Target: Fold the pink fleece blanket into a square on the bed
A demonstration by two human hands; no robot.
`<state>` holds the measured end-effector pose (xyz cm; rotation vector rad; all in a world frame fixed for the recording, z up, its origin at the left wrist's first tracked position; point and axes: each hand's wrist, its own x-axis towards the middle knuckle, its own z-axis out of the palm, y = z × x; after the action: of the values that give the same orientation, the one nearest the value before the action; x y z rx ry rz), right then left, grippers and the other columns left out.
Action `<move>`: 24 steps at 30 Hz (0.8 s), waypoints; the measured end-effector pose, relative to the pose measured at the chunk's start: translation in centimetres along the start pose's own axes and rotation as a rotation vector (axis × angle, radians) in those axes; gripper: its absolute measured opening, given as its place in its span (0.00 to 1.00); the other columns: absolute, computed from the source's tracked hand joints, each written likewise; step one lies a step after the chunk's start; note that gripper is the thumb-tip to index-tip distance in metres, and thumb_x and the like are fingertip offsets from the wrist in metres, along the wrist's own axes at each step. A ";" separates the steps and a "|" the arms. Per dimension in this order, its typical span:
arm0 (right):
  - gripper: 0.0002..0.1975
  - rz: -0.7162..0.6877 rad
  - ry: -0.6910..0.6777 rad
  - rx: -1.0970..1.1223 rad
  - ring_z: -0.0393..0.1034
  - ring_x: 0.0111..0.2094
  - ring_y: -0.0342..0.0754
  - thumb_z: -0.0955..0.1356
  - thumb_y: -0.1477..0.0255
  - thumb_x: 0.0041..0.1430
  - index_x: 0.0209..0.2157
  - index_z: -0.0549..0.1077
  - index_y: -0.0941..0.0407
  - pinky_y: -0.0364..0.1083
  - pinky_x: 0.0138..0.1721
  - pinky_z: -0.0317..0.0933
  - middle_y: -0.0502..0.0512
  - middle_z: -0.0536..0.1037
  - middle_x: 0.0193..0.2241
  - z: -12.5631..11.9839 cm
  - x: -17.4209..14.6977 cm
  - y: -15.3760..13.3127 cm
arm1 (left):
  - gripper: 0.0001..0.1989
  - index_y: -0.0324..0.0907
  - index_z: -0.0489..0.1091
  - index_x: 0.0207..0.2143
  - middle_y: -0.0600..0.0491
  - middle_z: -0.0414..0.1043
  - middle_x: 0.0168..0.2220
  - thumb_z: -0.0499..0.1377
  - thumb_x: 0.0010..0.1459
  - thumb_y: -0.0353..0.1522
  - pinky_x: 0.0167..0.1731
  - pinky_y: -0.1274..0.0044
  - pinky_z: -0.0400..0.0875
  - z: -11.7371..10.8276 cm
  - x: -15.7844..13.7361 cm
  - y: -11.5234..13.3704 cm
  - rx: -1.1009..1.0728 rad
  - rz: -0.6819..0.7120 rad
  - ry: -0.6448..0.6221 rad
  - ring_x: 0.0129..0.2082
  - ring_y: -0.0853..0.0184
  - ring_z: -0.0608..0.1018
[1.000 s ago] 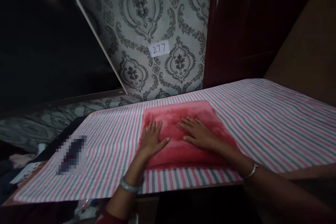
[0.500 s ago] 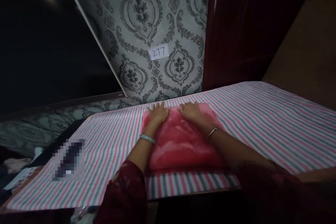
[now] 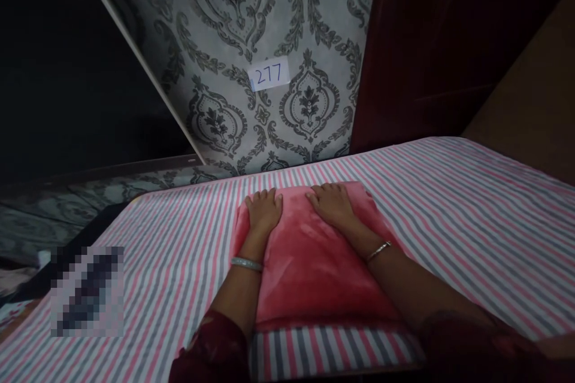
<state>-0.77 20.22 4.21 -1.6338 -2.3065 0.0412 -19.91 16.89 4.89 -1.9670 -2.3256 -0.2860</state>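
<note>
A folded red-pink plush blanket lies on a striped cloth that covers the table. My left hand rests flat on its far left part, fingers spread toward the wall. On the far right part lies my right hand, palm down, its fingers stretched out and the thumb apart. Both hands touch the blanket's top without gripping it. A pale bangle circles my left wrist and a thin metal bracelet my right. The palms hide the fabric beneath them.
Behind the table stands a wall with grey patterned paper and a paper label reading 277. A large dark screen is at the left, a dark red panel at the right. A blurred-out item lies on the cloth's left side.
The view has come slightly closer and tilted down. My hands have spread a little farther apart on the blanket, and its surface looks smoother. Both hands stay on it.
</note>
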 end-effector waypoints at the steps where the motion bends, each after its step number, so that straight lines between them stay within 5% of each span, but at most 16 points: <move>1: 0.23 -0.001 -0.002 0.000 0.67 0.52 0.59 0.56 0.60 0.72 0.52 0.75 0.57 0.57 0.56 0.48 0.65 0.77 0.49 0.0 0.0 0.0 | 0.26 0.44 0.66 0.63 0.42 0.70 0.60 0.41 0.71 0.41 0.62 0.52 0.50 0.0 0.0 0.0 -0.003 -0.001 0.000 0.61 0.50 0.67; 12: 0.23 -0.003 -0.033 0.025 0.68 0.53 0.57 0.57 0.59 0.72 0.54 0.74 0.56 0.54 0.56 0.50 0.64 0.77 0.50 -0.8 -0.1 0.2 | 0.25 0.40 0.70 0.58 0.41 0.74 0.55 0.43 0.70 0.40 0.60 0.52 0.54 -0.5 -0.7 0.6 0.029 0.008 0.070 0.57 0.50 0.71; 17: 0.23 0.081 0.011 0.002 0.67 0.54 0.58 0.56 0.61 0.72 0.50 0.76 0.57 0.61 0.61 0.43 0.65 0.78 0.50 -1.5 -0.1 1.5 | 0.27 0.40 0.71 0.57 0.37 0.71 0.58 0.43 0.68 0.44 0.63 0.48 0.47 -1.7 -0.8 -0.2 0.049 -0.075 0.055 0.63 0.47 0.65; 21: 0.24 0.154 -0.033 0.012 0.68 0.54 0.58 0.55 0.61 0.72 0.49 0.78 0.56 0.58 0.57 0.51 0.64 0.78 0.51 -2.0 0.0 2.9 | 0.31 0.44 0.68 0.61 0.38 0.67 0.62 0.42 0.67 0.49 0.57 0.50 0.60 -2.6 -0.4 -2.1 -0.053 -0.268 -0.118 0.62 0.42 0.67; 24: 0.24 0.165 -0.051 0.018 0.67 0.54 0.59 0.55 0.61 0.72 0.51 0.77 0.56 0.56 0.54 0.55 0.63 0.77 0.52 -1.8 0.1 3.4 | 0.32 0.45 0.66 0.62 0.38 0.69 0.60 0.40 0.67 0.49 0.52 0.56 0.66 -2.6 -0.4 -2.9 -0.076 -0.295 -0.116 0.59 0.44 0.70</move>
<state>2.79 21.20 5.31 -1.8303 -2.1956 0.1413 -22.83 15.53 7.11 -1.7078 -2.7189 -0.2897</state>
